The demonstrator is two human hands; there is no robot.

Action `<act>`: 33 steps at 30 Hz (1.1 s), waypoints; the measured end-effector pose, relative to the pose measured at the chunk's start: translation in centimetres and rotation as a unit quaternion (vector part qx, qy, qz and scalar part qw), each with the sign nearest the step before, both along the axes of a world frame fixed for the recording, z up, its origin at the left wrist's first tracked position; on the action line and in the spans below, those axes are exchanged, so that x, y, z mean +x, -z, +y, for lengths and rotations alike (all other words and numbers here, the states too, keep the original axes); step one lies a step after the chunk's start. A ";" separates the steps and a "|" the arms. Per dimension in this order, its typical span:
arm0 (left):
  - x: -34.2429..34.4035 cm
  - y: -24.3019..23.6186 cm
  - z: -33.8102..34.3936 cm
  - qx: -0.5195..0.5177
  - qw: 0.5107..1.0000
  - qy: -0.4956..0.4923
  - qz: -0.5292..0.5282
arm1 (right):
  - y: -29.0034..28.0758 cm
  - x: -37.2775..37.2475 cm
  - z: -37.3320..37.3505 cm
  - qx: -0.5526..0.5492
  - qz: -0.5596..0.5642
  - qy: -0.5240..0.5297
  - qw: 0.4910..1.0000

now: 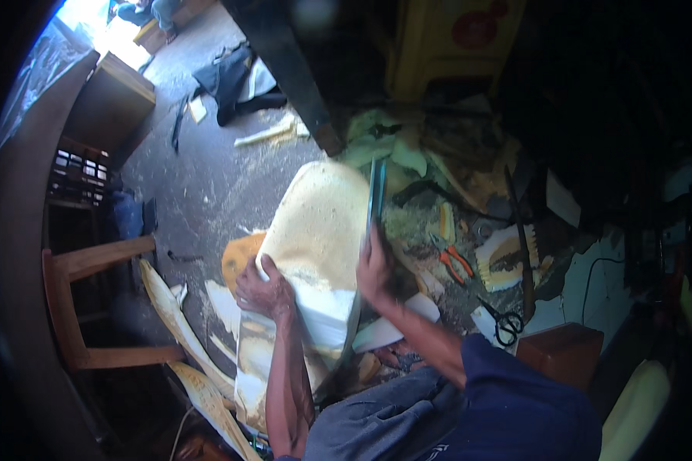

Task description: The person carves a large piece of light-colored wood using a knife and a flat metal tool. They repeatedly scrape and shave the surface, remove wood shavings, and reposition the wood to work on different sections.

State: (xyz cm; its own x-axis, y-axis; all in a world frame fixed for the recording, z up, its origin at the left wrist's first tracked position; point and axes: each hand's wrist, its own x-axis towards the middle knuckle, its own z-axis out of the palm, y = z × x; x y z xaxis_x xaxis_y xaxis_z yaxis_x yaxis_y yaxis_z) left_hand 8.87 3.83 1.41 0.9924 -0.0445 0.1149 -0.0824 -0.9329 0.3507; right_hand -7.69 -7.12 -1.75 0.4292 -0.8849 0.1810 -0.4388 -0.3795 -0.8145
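A large cream foam block (pixel 319 207), rounded at its far end, lies in front of me. Its near part shows a whiter, stepped face. My left hand (pixel 265 290) grips the block's left edge, thumb on top and fingers bent over the side. My right hand (pixel 374 269) is closed around the near end of a long narrow blade (pixel 376 188). The blade points away from me, close along the block's right side; whether its edge touches the foam I cannot tell. The handle is hidden in my fist.
Orange-handled pliers (pixel 455 263), black scissors (pixel 506 323) and a long dark rod (pixel 521 238) lie on the right among foam scraps. A wooden frame (pixel 123 355) stands left, beside curved foam strips (pixel 178 319). A yellow plastic stool (pixel 454 50) and dark cloth (pixel 227 81) are farther off.
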 end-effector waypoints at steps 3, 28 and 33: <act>0.2 -0.2 -0.3 0.001 1.000 -0.010 0.001 | -0.7 -1.8 -0.2 0.043 -0.032 -0.041 0.998; 0.1 0.6 1.1 -0.052 0.998 0.032 -0.022 | -2.6 2.1 -9.1 -0.211 0.153 -0.204 0.944; 0.1 0.7 0.9 -0.070 0.996 0.028 -0.040 | -2.1 1.0 -8.0 -0.319 0.152 -0.256 0.900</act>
